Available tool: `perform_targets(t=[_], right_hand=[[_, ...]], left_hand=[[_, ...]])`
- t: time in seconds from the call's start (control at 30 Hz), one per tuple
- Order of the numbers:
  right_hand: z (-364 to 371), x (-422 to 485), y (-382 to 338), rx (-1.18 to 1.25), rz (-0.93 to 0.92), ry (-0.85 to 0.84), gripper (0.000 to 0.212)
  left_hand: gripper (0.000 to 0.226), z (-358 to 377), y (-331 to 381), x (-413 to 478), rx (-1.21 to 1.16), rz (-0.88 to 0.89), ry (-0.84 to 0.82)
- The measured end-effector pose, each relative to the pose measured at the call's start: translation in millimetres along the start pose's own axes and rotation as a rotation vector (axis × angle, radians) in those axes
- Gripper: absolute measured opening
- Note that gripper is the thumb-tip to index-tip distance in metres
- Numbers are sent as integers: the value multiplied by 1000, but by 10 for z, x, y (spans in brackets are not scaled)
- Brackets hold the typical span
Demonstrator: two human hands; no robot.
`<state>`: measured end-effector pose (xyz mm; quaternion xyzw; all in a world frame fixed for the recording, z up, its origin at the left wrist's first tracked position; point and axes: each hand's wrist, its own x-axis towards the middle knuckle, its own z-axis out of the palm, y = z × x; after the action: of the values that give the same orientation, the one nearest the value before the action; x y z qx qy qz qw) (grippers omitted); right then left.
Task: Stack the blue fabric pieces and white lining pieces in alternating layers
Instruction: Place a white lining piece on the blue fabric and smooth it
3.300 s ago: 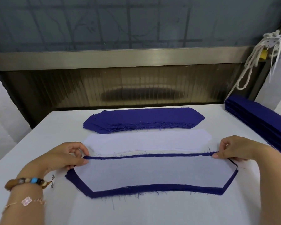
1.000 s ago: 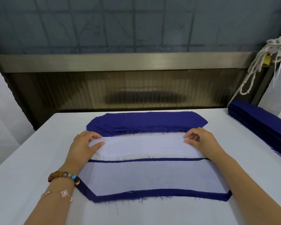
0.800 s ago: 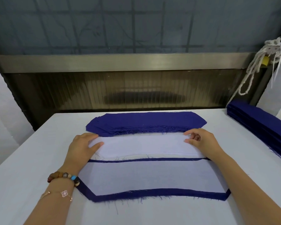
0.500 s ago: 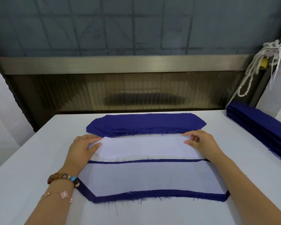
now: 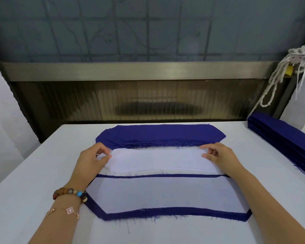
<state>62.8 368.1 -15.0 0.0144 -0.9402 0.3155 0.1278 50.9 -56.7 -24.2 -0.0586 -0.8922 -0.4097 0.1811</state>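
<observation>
Nearest me lies the layered stack (image 5: 165, 215), a blue fabric piece with a smaller white lining piece (image 5: 165, 194) on top, blue showing all round. Behind it sits the pile of white lining pieces (image 5: 157, 159). My left hand (image 5: 92, 161) pinches the left end of its top piece between thumb and fingers. My right hand (image 5: 220, 157) pinches the right end the same way. Farther back lies the pile of blue fabric pieces (image 5: 160, 134), frayed along its near edge.
The white table (image 5: 25, 191) runs to a far edge below a dark ribbed panel. A second stack of long blue pieces (image 5: 282, 138) lies along the right edge. White cord (image 5: 275, 81) hangs at the upper right.
Both hands left the ends of the near stack and moved back to the white lining pile. In the last second their fingers closed on the ends of its top piece.
</observation>
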Motion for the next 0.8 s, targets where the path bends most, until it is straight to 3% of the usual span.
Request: perform_targets(t=[0.27,0.43,0.57,0.8], right_hand=[[7,-11,8,-13,-19,9,25],[12,-10,20,-11,-19,1,22],[20,1,19,-2,-12,-5,18],[16,17,44,38,6,-4,10]], left_hand=[[23,-81,53,-4,121,112,42],[21,-76,15,-25,-3,93,-75],[24,-62,19,-30,40,122,-106],[22,-5,67,-16,32,79,11]])
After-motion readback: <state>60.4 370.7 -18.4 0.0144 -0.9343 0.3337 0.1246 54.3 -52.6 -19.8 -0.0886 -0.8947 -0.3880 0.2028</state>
